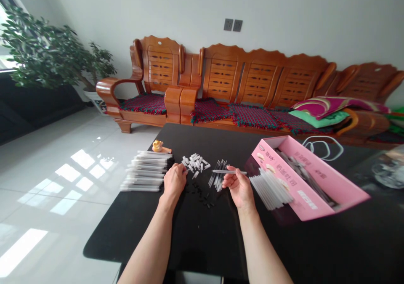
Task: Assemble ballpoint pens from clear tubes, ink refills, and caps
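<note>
My left hand (174, 181) lies curled beside the white plastic parts (194, 165); whether it grips anything, I can't tell. My right hand (239, 187) pinches a slim clear plastic tube (229, 172) above the desk (176, 242): light, stiff, probably slippery, best held mid-length.

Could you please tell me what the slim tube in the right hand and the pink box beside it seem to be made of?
The slim tube in the right hand looks like translucent plastic, smooth, since light passes through it, though its small size leaves that open. The pink box looks like matte printed paperboard, judging by its thin folded walls.
</note>
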`<state>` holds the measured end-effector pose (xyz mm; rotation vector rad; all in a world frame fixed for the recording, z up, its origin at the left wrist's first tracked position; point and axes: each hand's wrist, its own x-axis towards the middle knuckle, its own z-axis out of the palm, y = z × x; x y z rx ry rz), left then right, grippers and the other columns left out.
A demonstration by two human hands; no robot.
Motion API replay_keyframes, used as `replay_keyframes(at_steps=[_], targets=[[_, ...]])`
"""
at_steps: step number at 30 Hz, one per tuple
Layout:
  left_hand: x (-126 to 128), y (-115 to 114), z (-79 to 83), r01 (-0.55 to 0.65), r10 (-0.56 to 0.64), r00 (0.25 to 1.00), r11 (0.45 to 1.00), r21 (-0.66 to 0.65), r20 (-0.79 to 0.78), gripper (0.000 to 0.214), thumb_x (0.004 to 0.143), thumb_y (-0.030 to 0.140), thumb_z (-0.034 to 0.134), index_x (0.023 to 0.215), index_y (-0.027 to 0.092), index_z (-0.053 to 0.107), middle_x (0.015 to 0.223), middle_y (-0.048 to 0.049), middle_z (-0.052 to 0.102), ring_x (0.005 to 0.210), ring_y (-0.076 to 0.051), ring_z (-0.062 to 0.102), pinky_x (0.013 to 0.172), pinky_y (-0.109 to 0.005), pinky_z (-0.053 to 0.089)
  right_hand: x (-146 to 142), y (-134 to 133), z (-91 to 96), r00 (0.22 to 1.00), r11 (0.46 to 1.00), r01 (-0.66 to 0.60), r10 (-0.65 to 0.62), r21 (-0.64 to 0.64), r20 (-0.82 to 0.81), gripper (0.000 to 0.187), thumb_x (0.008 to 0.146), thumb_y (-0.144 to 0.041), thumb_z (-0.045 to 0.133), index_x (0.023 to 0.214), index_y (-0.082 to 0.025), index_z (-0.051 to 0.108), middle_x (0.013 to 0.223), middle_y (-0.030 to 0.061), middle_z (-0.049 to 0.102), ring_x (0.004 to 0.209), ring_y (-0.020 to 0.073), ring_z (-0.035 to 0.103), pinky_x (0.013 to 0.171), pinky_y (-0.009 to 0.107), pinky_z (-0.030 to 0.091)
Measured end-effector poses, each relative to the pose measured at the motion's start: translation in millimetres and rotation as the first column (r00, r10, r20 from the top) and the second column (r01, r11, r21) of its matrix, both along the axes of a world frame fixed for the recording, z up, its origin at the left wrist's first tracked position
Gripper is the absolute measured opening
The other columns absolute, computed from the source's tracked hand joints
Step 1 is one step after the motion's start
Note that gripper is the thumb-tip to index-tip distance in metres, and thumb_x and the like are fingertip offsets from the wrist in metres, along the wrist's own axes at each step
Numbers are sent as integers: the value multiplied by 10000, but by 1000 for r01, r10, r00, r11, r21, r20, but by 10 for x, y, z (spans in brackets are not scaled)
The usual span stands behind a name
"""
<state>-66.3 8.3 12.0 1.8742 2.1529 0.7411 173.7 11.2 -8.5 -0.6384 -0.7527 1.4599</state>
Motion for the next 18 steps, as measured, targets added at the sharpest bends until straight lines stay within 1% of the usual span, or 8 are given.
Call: replay_keyframes(at_steps=[1, 3, 4, 6, 8, 10, 14, 18], targets=[[20, -1, 12, 19, -22, 999, 998, 57, 46, 118, 854, 232, 573, 856, 195, 686, 899, -59, 682, 835, -192, 647, 745, -263, 449, -5, -2, -3, 1000, 1000, 5, -5, -1, 10, 256, 842, -359, 671, 957, -137, 722, 673, 43, 741, 520, 171, 692, 468, 273, 571], [78, 0, 28, 83, -113, 975, 985, 153, 193, 158, 884, 266, 538, 898, 196, 680, 857, -41, 692, 789, -167, 647, 738, -246, 459, -22, -10, -4, 999, 1000, 9, -8, -2, 38, 221, 827, -335, 688, 926, -140, 720, 670, 44, 742, 519, 176, 694, 466, 275, 572], [116, 1, 28, 124, -171, 944, 977, 174, 284, 177, 892, 291, 531, 911, 195, 679, 814, -29, 692, 741, -154, 645, 713, -234, 465, -32, -15, -1, 998, 1000, 9, -8, -4, 54, 209, 821, -325, 695, 920, -143, 716, 672, 46, 743, 522, 181, 698, 466, 277, 573], [199, 2, 15, 209, -267, 849, 962, 174, 456, 213, 892, 334, 530, 929, 188, 681, 720, -5, 673, 637, -134, 629, 633, -213, 467, -53, -25, 8, 997, 1000, 10, -9, -11, 83, 200, 813, -316, 705, 918, -145, 703, 677, 51, 745, 528, 191, 705, 464, 280, 575], [271, 0, -12, 278, -324, 763, 946, 168, 560, 227, 878, 343, 547, 946, 177, 686, 667, 6, 648, 580, -124, 612, 578, -202, 459, -70, -31, 19, 995, 1000, 16, -14, -17, 102, 204, 809, -314, 710, 915, -141, 693, 680, 57, 746, 530, 196, 708, 466, 280, 578], [311, -2, -39, 312, -358, 726, 932, 183, 587, 217, 862, 318, 567, 957, 169, 694, 671, 3, 645, 577, -118, 604, 575, -198, 455, -79, -34, 29, 994, 1000, 21, -19, -18, 111, 210, 806, -316, 713, 911, -136, 687, 679, 62, 746, 528, 197, 708, 468, 280, 580], [315, -5, -58, 323, -383, 732, 923, 208, 563, 209, 855, 292, 577, 957, 166, 708, 689, -4, 647, 583, -111, 585, 588, -199, 442, -86, -33, 35, 992, 999, 25, -22, -20, 122, 212, 807, -315, 713, 905, -129, 682, 674, 68, 744, 522, 196, 706, 464, 277, 581], [321, -6, -56, 358, -405, 733, 913, 195, 546, 223, 862, 304, 573, 959, 166, 718, 686, -7, 644, 595, -114, 589, 595, -203, 440, -87, -35, 25, 990, 999, 22, -18, -30, 142, 220, 812, -320, 711, 909, -124, 681, 672, 71, 742, 514, 195, 703, 456, 272, 580]])
